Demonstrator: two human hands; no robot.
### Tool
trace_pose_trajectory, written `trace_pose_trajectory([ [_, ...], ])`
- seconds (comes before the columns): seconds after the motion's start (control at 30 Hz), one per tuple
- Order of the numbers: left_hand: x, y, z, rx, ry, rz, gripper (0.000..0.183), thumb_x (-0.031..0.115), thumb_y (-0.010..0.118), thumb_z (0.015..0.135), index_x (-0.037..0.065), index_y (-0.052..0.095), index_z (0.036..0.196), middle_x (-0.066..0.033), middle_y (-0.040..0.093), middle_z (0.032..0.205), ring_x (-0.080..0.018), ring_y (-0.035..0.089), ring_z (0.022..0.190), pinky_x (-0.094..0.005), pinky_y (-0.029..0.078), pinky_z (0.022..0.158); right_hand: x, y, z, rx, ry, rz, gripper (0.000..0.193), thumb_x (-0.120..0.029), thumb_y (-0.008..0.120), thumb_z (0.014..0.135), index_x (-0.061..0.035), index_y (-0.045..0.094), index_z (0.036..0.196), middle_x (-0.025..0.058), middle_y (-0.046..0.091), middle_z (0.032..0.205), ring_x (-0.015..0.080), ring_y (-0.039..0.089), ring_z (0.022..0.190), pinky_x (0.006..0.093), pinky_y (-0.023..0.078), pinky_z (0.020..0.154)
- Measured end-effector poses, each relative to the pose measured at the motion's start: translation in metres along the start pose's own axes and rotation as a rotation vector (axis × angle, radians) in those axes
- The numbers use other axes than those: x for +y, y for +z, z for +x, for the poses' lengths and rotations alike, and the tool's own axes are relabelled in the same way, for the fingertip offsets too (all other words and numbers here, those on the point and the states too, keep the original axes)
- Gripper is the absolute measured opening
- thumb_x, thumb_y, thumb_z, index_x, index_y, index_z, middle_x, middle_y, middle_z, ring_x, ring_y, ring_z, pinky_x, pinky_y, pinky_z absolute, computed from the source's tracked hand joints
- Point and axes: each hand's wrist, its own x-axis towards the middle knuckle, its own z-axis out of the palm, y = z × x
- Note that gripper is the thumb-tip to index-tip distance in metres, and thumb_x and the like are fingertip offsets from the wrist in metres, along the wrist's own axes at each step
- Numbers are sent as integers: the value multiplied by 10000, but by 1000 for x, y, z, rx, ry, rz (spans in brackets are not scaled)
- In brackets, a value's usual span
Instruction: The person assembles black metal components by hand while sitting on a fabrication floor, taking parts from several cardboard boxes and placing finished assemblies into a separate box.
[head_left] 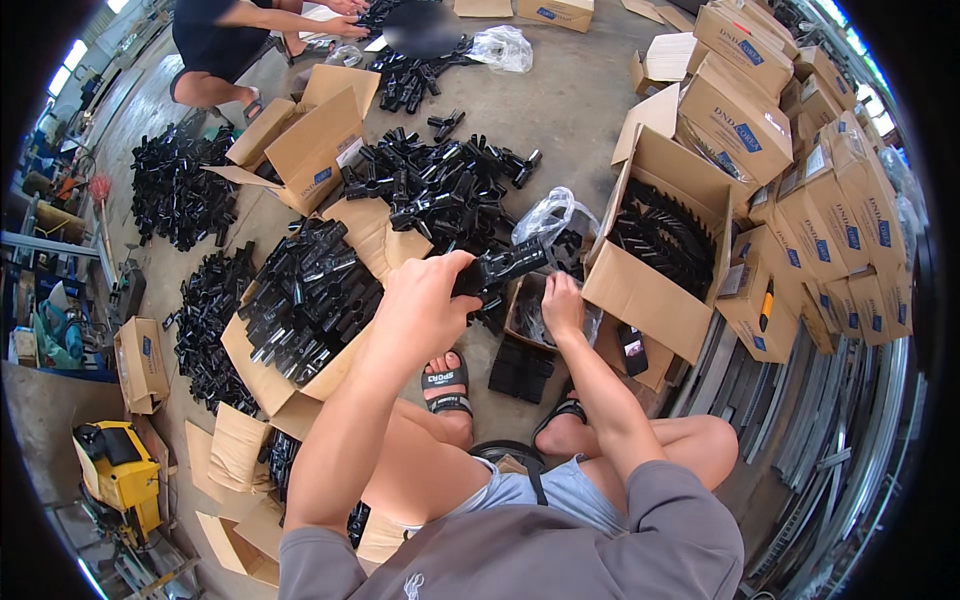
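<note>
Black plastic connector (pixel 500 268) sits centre frame, clamped in the left hand (pixel 425 300), fingers wrapped round 1 end w/ the rest sticking out to the right. Right hand (pixel 562 305) is lower, just right of centre, reaching down into a small open carton (pixel 520 322) on the floor; can't tell if its fingers are closed on anything in there. Hands are apart. Risks, as I judge it: grip is on 1 end only, so the piece could twist out and drop into the loose black heap (pixel 440 190) above centre, where it'd be lost among lookalikes. Clear plastic bag (pixel 545 215) lies just beside the part & could snag it. Big open box (pixel 655 260) at right leans close to the right forearm; a bump may tip it.
</note>
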Motion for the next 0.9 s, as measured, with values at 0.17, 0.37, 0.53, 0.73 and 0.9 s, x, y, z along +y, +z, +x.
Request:
trace_pose_trajectory([
  [0.17, -3, -4, 16, -8, 20, 68, 408, 109, 824, 766, 34, 721, 1154, -205, 740, 995, -405, 705, 972, -470, 557, 844, 26, 43, 78, 291, 48, -5, 235, -132, 533, 982, -20, 688, 1120, 223, 697, 1106, 432, 637, 1071, 507, 507, 934],
  [0.37, -8, -5, 34, -40, 64, 130, 436, 170, 837, 765, 65, 702, 1166, -192, 739, 976, -393, 716, 961, -477, 571, 827, 91, 68, 170, 77, 429, 69, 288, -143, 573, 935, -126, 751, 1161, 193, 743, 1163, 403, 680, 1155, 488, 522, 988],
  [0.53, -28, -8, 19, -166, -70, 157, 475, 184, 818, 795, 80, 680, 1237, -185, 745, 993, -390, 710, 1001, -508, 550, 858, 67, 101, 154, -177, 416, -235, 393, -220, 447, 1055, 36, 744, 1059, 223, 740, 1131, 393, 720, 1057, 522, 579, 890],
  [0.73, -23, -17, 22, -81, -21, 105, 329, 104, 798, 783, 17, 660, 1068, -211, 726, 925, -405, 707, 946, -499, 572, 816, 74, 106, 161, -66, 308, -439, 312, -138, 463, 1034, -1, 742, 1056, 165, 704, 1162, 347, 675, 1087, 450, 558, 923],
  [0.9, -19, -18, 24, -149, -66, 104, 374, 124, 799, 793, 22, 669, 1129, -216, 729, 941, -402, 712, 946, -491, 573, 830, 79, 92, 165, -153, 356, -412, 293, -112, 483, 1024, 4, 732, 1126, 149, 707, 1169, 347, 668, 1120, 441, 558, 947],
])
